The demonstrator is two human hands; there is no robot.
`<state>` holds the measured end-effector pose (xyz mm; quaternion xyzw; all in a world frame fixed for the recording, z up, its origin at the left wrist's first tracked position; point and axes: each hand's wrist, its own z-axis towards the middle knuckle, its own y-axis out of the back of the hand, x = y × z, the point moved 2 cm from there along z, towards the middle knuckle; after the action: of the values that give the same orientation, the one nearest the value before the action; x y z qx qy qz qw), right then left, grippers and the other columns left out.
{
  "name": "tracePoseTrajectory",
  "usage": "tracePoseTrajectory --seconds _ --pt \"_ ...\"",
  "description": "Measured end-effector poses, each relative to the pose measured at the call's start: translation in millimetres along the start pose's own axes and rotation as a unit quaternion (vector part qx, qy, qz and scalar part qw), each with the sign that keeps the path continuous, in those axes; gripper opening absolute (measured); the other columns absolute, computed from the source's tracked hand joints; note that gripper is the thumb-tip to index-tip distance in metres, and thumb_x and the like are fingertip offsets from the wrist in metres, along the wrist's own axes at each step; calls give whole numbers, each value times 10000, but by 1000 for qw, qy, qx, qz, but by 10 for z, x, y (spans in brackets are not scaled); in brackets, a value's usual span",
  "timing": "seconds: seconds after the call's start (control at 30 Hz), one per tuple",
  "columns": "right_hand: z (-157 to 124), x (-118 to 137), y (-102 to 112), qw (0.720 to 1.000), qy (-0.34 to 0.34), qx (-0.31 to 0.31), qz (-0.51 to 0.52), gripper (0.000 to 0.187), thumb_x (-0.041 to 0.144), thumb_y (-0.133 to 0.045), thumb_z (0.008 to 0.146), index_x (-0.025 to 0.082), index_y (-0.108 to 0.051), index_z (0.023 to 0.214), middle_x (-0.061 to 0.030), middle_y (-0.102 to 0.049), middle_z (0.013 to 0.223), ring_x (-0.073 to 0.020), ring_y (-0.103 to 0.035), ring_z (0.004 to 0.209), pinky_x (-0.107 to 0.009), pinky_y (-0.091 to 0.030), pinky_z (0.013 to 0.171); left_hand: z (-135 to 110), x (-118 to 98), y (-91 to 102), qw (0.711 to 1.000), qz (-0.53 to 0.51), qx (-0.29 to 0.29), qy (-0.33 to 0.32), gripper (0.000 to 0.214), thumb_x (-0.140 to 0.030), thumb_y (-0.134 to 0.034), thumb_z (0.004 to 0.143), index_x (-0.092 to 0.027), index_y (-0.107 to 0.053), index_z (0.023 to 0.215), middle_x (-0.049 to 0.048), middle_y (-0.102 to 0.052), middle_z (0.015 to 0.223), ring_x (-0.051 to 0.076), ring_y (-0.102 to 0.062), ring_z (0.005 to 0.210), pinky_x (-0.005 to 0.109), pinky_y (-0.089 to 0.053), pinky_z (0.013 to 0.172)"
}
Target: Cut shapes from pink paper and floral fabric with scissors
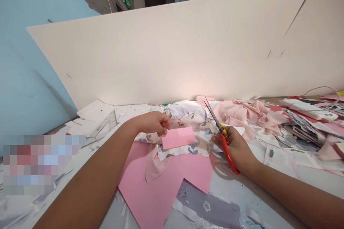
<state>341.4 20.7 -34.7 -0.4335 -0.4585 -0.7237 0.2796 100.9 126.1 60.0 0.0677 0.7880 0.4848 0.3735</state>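
My left hand (161,123) pinches the upper left corner of a small pink paper rectangle (178,138). That piece is above a floral-patterned cloth (200,146) in the middle of the table. My right hand (233,143) grips a pair of scissors (226,150) with red handles and a yellow part near the pivot. Their blades point up and to the left, nearly together, apart from the paper. Beneath the cloth lies a large pink paper sheet (163,200) with a notch cut in its lower right edge.
Crumpled pale pink fabric (249,114) is heaped at the back right, near a white power strip (309,110). A grey cloth piece with a white flower (209,205) lies in front. White paper scraps and a clear ruler (103,125) are on the left. A white partition (174,50) stands behind.
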Motion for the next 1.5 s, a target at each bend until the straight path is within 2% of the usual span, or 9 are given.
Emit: tracePoseTrajectory --seconds 0.2,0.47,0.73,0.8,0.93,1.0,1.17,1.33,1.5 --pt "-7 18 2 999 9 4 -43 273 388 -583 673 219 -409 799 41 -529 653 -125 -505 579 -237 -405 493 36 78 -79 996 8 74 56 206 -204 -563 551 -231 -574 755 -30 -648 708 172 -626 699 235 -408 574" --pt "-9 38 4 998 -10 14 -53 269 376 -583 678 228 -409 819 42 -524 676 -131 -510 623 -248 -413 546 16 86 -91 993 20 79 80 202 -168 -568 528 -217 -544 723 -25 -622 706 177 -636 666 248 -435 574" --pt "-3 15 4 998 -11 13 -60 255 320 -584 659 224 -425 833 49 -514 645 -119 -492 568 -236 -403 510 44 101 -126 987 87 98 94 159 -214 -599 498 -213 -537 644 -10 -628 678 193 -618 668 257 -432 545" --pt "-4 16 3 998 -8 13 -54 266 325 -588 655 222 -429 841 42 -528 658 -126 -508 583 -238 -409 514 26 85 -97 985 114 90 98 177 -240 -608 493 -220 -548 658 -5 -641 705 198 -612 681 254 -417 532" --pt "-13 37 5 998 -5 12 -66 266 387 -574 672 221 -422 814 41 -523 634 -126 -498 561 -242 -409 501 -86 42 39 982 144 25 116 240 -271 -577 519 -255 -564 758 2 -670 726 215 -601 701 250 -368 498" --pt "-16 47 4 997 -6 11 -77 272 418 -563 682 222 -413 797 42 -523 626 -123 -489 548 -243 -406 496 -151 16 67 981 140 14 131 248 -302 -569 537 -262 -566 782 11 -679 714 223 -599 700 252 -352 489" --pt "-8 41 -4 997 -10 10 -72 275 364 -589 654 221 -422 819 46 -529 634 -119 -488 549 -236 -406 497 -169 -2 -109 973 114 73 186 257 -362 -606 521 -233 -554 737 33 -671 629 221 -598 606 266 -353 485" --pt "4 11 -17 999 -8 23 -45 298 325 -596 641 217 -421 857 43 -534 644 -111 -471 521 -231 -400 471 -86 91 -232 987 72 13 145 403 -322 -647 481 -246 -518 855 3 -653 601 222 -598 623 253 -335 472" --pt "-2 15 -11 999 -16 25 -44 304 331 -603 643 222 -418 859 35 -546 666 -122 -499 547 -237 -404 490 -162 261 -258 990 -45 -25 133 441 -292 -650 503 -235 -512 917 7 -661 631 202 -605 630 239 -361 472"
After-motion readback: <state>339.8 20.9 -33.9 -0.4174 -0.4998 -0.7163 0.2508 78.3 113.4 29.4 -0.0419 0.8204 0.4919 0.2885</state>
